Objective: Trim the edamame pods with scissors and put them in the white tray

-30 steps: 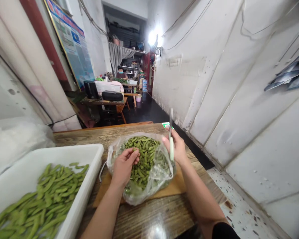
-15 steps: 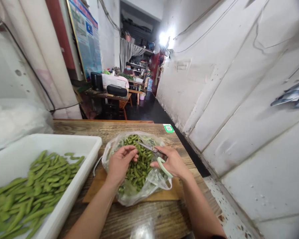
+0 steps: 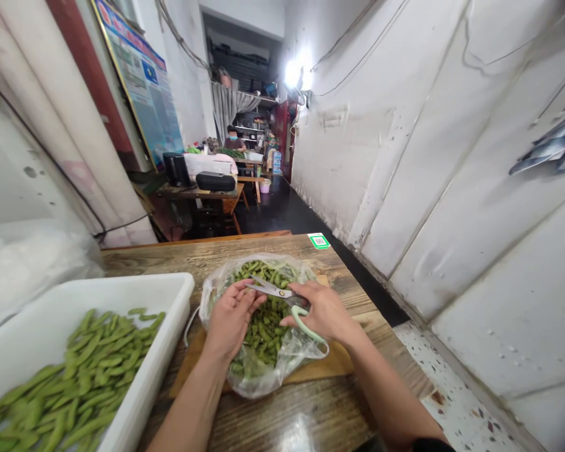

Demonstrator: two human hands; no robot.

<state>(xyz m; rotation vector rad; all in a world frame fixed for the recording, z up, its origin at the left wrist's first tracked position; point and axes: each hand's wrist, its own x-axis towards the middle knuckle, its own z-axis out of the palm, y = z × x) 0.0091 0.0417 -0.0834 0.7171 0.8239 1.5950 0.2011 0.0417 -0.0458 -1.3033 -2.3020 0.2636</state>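
My right hand [image 3: 324, 312] grips green-handled scissors [image 3: 282, 295], blades pointing left toward my left hand. My left hand [image 3: 232, 317] is pinched over the open clear plastic bag [image 3: 282, 358] of green bean pods [image 3: 263, 329]; its fingers seem to hold a pod at the scissor tips, though the pod is mostly hidden. The bag lies on a thin wooden board [image 3: 329, 364] on the wooden table [image 3: 287, 414].
A white plastic tub [image 3: 164, 333] holding several trimmed pods [image 3: 85, 376] sits to the left. A white bag [image 3: 28, 263] lies behind it. A green sticker [image 3: 319, 241] marks the table's far edge. White wall panels run along the right. A person sits at far tables.
The scissors swung down from upright to level over the bag, tips meeting my left hand. My left hand stayed over the pods. The view shifted slightly.
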